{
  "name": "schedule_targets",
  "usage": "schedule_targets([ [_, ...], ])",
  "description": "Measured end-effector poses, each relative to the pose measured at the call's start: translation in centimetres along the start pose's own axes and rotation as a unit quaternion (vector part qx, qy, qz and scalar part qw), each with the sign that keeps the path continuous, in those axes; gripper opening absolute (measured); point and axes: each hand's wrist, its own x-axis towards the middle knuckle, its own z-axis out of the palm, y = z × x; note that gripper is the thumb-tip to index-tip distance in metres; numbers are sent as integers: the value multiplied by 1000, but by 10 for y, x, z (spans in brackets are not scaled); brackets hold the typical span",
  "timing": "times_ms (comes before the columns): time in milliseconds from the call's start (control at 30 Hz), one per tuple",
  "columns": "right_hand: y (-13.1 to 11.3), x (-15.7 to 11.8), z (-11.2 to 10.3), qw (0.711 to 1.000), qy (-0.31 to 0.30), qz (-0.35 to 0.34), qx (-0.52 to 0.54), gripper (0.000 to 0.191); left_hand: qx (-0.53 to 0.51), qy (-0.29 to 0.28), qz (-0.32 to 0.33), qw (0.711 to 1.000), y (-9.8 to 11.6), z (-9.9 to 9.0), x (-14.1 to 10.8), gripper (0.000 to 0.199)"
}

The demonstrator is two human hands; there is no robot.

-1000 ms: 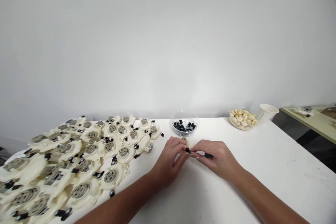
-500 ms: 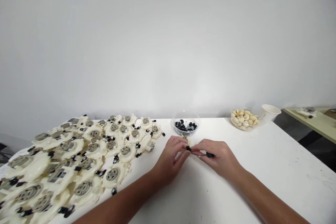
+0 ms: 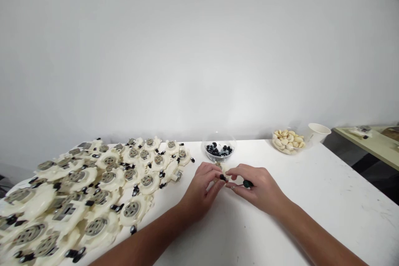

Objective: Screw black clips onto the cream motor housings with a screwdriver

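My left hand (image 3: 201,185) pinches a small black piece (image 3: 222,177) with a shiny metal end between thumb and fingertips. Just behind the fingers, part of a cream plastic housing (image 3: 220,166) shows; the rest is covered by my hands, and whether the black piece is joined to it I cannot tell. My right hand (image 3: 257,185) is curled around a small dark-handled screwdriver (image 3: 247,183), with its thumb and forefinger tips slightly apart close to the black piece. Beyond both hands, a clear bowl (image 3: 204,149) holds many small black parts.
Many cream housings (image 3: 129,210) with grey slotted discs and black pieces are heaped across the left of the white table (image 3: 327,199). At the back right are a clear bowl of cream pieces (image 3: 288,141) and a white cup (image 3: 318,133). A yellowish side table (image 3: 374,143) lies beyond.
The tips of my right thumb and forefinger have parted a little, and the metal end of the black piece shows more. The view has shifted slightly to the right.
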Motion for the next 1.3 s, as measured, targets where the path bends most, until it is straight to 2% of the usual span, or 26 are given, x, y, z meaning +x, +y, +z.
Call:
schedule_targets([
  [400,3,-1,1,1000,-17,-10,-15,12,-1,-1,9,1000,0,1,0,14],
  [567,-1,-1,0,1000,-8,17,7,13,-6,-6,3,1000,0,0,0,15],
  [767,3,-1,3,1000,-10,-9,19,15,-8,-1,3,1000,-1,1,-2,14],
  [1133,0,-1,0,999,-13,-18,-34,17,-1,8,10,1000,-1,2,0,10],
  [1233,-3,0,0,1000,-5,9,-14,12,-5,10,4,1000,-2,1,0,9],
  [1300,-4,-1,0,998,2,59,3,5,-12,20,-8,1000,-2,0,1,9],
])
